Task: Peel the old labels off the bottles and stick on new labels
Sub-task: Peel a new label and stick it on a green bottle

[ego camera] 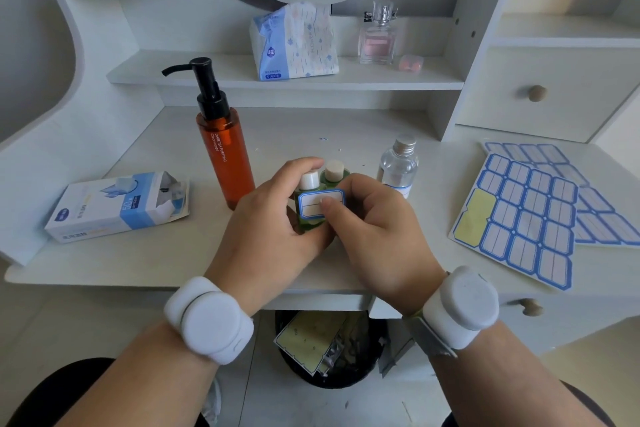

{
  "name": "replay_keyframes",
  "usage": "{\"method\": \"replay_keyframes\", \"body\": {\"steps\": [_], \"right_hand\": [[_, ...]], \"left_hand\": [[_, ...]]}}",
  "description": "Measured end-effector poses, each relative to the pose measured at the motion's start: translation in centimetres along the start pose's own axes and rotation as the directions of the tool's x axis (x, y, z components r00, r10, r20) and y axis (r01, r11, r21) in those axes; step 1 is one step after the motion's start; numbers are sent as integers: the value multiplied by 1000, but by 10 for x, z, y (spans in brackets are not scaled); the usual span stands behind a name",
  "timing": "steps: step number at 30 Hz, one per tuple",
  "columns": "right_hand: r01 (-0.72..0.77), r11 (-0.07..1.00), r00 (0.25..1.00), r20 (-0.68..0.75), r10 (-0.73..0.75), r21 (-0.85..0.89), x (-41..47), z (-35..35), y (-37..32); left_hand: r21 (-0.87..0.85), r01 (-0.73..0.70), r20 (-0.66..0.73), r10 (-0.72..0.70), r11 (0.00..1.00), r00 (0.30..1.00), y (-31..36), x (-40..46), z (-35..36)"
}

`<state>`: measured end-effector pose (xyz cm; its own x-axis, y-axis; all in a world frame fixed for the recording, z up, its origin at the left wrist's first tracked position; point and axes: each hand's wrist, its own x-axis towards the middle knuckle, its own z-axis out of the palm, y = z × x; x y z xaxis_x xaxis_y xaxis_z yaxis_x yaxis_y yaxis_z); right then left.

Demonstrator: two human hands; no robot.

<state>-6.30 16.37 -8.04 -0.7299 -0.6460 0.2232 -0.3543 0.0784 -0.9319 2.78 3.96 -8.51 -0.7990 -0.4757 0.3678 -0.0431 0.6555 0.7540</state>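
- The small green bottle (304, 215) with the white cap (309, 179) sits at the centre of the view, lifted just above the desk (166, 135) edge, with a new blue-bordered label (320, 204) on its front face.
- At about nine o'clock from it lies an opened box of wipes (117, 206); at about eleven o'clock stands an amber pump bottle (225, 156), which shows no blue label.
- The left hand (266, 218) grips the green bottle, fingers curled round its left side and neck.
- A second green bottle with a beige cap (334, 172) stands just behind it, at twelve o'clock.
- The right hand (377, 222) presses its thumb on the label's right half, the other fingers curled behind; it holds nothing else that can be seen.
- The step in hand appears to be smoothing the fresh label down; its left part lies flat, and the right edge seems not yet fully seated.
- At two o'clock a clear bottle with a silver cap (398, 166) already carries a blue-edged label low on its side.
- At three o'clock lie the label sheets (519, 215), the top one with a bare yellow patch where labels are gone.
- At six o'clock, under the desk, a bin (329, 350) holds spent backing.
- The next move likely calls for rubbing the thumb outward to the right edge, then setting the bottle down and taking one still unlabelled.
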Motion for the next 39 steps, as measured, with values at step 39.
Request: {"method": "replay_keyframes", "body": {"steps": [39], "right_hand": [[56, 971, 992, 97, -80, 231, 0, -4, 2]], "left_hand": [[-524, 112, 178, -19, 844, 984, -6, 0, -14]]}}
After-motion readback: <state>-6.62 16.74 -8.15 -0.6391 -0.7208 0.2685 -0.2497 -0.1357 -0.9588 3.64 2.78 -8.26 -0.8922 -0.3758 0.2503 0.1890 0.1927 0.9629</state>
